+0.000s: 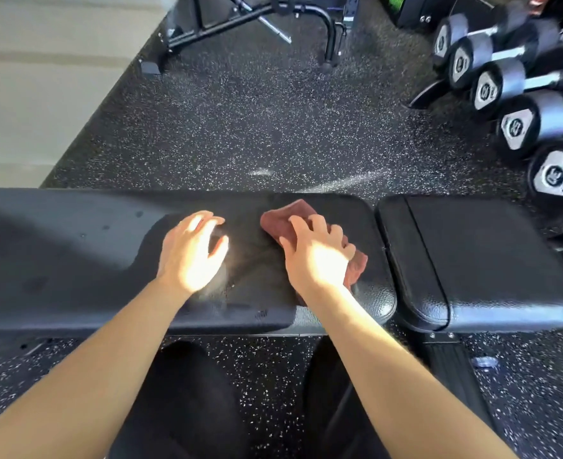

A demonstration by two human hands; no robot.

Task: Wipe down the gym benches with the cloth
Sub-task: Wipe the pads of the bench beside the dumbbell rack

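A black padded gym bench (74, 260) runs across the view in front of me, with a long back pad and a separate seat pad (492, 260) to the right. A reddish-brown cloth (281, 220) lies bunched on the right end of the long pad. My right hand (319, 253) presses down on the cloth, fingers curled over it. My left hand (192, 250) rests flat on the pad just left of the cloth, fingers apart, holding nothing. Sunlight falls on both hands.
A row of black dumbbells (518, 124) lies on a rack at the right, beyond the seat pad. Another bench frame (257, 18) stands on the speckled rubber floor (240, 127) at the back. A pale floor (25, 77) begins at the left.
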